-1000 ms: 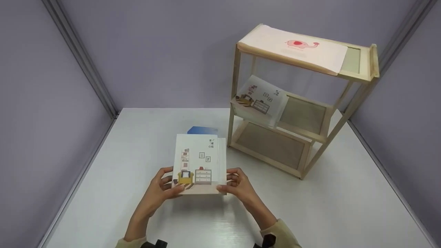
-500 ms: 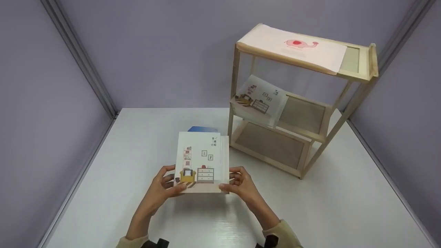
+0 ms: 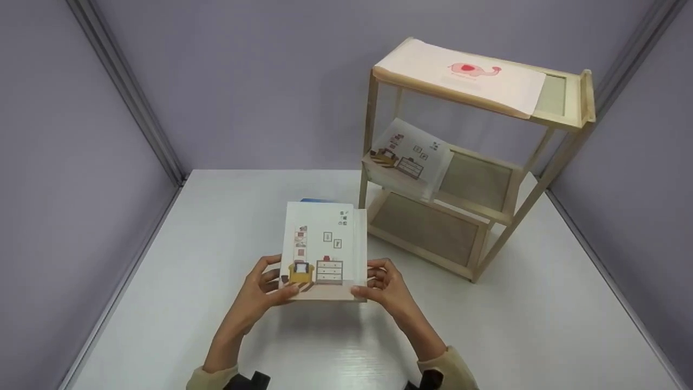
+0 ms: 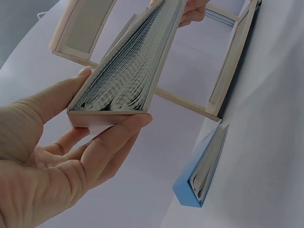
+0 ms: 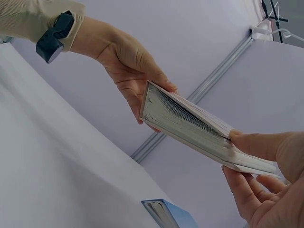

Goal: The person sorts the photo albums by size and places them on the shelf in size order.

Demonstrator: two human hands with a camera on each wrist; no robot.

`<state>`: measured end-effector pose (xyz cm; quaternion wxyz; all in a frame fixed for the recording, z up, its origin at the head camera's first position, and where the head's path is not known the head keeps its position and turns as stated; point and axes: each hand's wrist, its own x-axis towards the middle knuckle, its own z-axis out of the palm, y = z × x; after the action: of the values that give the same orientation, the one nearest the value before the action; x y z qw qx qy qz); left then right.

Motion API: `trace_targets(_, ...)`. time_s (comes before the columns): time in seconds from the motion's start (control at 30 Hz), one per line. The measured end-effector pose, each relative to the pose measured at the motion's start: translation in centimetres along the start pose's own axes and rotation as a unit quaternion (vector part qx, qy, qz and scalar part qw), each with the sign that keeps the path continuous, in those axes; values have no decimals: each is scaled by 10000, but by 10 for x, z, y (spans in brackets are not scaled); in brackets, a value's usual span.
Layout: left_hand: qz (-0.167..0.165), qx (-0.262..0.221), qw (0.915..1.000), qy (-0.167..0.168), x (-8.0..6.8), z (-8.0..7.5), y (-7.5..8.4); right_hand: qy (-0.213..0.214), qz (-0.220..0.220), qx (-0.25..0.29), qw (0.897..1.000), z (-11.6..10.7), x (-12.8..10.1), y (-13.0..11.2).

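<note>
Both hands hold the book (image 3: pixel 324 250) above the table (image 3: pixel 487 325), left hand (image 3: pixel 259 295) pinching its near-left corner, right hand (image 3: pixel 385 288) its near-right. Its long axis runs toward twelve o'clock; the shelf (image 3: pixel 476 162) stands at about one o'clock, nearer the right hand.

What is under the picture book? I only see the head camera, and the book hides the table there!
Observer: A blue book lies flat on the white table, below the picture book.
Operator: Is the picture book touching it?
Observer: No. The right wrist view shows the picture book held up in the air, clear of the blue book.
Operator: How are the hands holding it?
Observer: The left hand has its thumb on top and fingers underneath one corner. The right hand pinches the opposite side the same way.
</note>
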<state>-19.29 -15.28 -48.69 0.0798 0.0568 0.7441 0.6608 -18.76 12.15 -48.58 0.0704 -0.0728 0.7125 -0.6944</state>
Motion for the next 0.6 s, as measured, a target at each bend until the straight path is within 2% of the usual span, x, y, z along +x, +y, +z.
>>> trace_targets(0.2, 87, -3, 9999, -56, 1, 3, 2, 82, 18, 86, 9999, -7, 7, 14)
trace_targets(0.43, 240, -31, 9995, -181, 3, 6, 3, 133, -104, 42, 9998, -10, 3, 11)
trace_targets(0.6, 191, -45, 9996, -184, 5, 8, 5, 124, -24, 108, 9999, -12, 0, 6)
